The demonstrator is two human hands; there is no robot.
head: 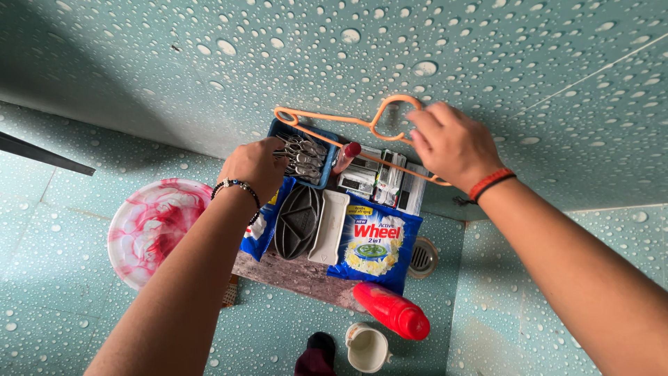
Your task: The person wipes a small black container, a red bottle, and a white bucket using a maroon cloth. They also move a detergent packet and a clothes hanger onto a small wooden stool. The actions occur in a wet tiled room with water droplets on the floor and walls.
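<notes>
A single view comes from a camera worn on the person's head. It looks steeply down along a teal tiled wall (487, 42) with a printed droplet pattern, towards a narrow stone shelf (292, 275) and the tiled floor (42, 230) below it. The camera sits close: both forearms reach in from the lower corners, and the left hand (257, 167) and right hand (452, 143) fall near the middle of the frame. The shelf lies just below centre. No second view shares the scene.

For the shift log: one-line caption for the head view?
Right hand holds an orange hanger; left hand reaches into a blue tray of metal clips.
</notes>
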